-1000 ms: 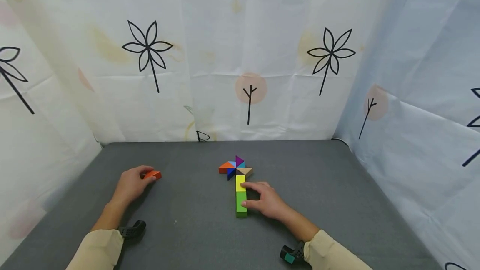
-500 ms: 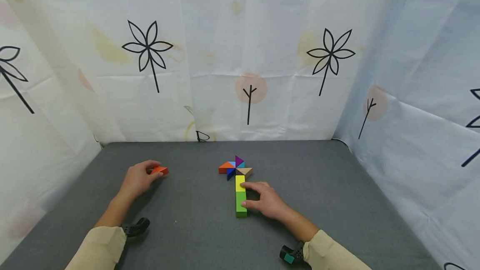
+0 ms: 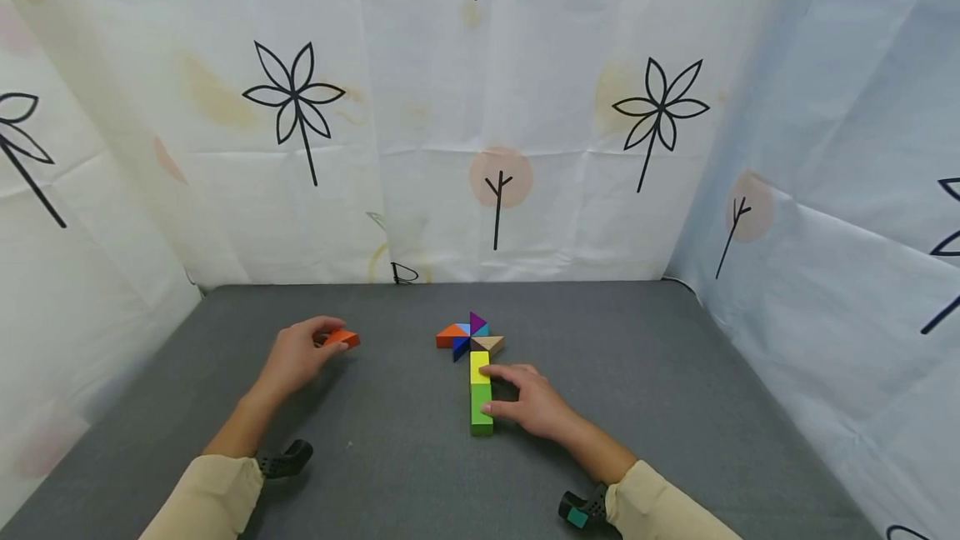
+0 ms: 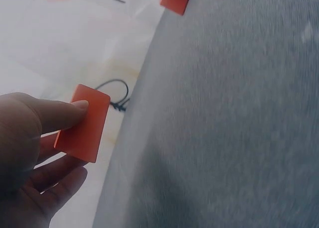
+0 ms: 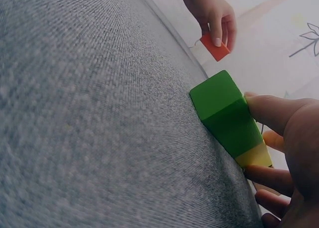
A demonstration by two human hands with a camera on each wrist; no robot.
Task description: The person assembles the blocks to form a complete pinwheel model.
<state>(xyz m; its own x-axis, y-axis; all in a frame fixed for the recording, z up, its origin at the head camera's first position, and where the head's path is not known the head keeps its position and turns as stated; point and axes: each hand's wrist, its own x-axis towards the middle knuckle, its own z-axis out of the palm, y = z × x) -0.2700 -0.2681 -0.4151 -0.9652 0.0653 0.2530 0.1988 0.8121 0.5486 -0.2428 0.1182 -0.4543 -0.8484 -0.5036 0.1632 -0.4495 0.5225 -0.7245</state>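
Observation:
My left hand point(image 3: 296, 357) pinches an orange triangular block point(image 3: 344, 338) between thumb and fingers, held above the table at the left. In the left wrist view the thumb lies on the flat face of the orange block point(image 4: 85, 128). My right hand point(image 3: 536, 400) rests against two blocks placed end to end: its thumb touches the green block point(image 3: 481, 407) and a fingertip touches the yellow block point(image 3: 479, 367). Beyond the yellow block, several triangular blocks form a pinwheel, among them an orange one point(image 3: 450, 335), a purple one point(image 3: 477, 322) and a tan one point(image 3: 491, 343).
The blocks lie on a grey cloth-covered table point(image 3: 390, 473). White curtains point(image 3: 562, 232) with printed plants stand behind the table and along both sides. A dark band with a device point(image 3: 285, 460) is on the left wrist, and another point(image 3: 583, 508) is on the right.
My left hand has moved right and slightly away from me, carrying the orange triangular block towards the pinwheel. My right hand and the blocks beside it have stayed put.

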